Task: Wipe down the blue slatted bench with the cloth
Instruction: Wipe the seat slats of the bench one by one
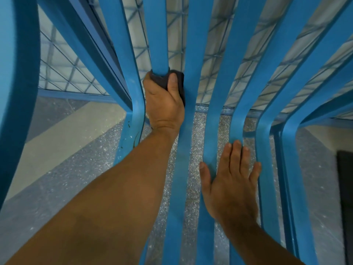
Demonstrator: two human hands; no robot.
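The blue slatted bench fills the view, its curved slats running from the seat near me up into the backrest. My left hand reaches forward and is shut on a dark cloth, which is wrapped around one slat just above the bend. My right hand lies flat with fingers spread on the seat slats nearer to me, holding nothing.
Speckled grey floor shows between the slats, with a pale strip to the left. A blue wire-mesh panel stands behind the backrest. A dark object sits at the right edge.
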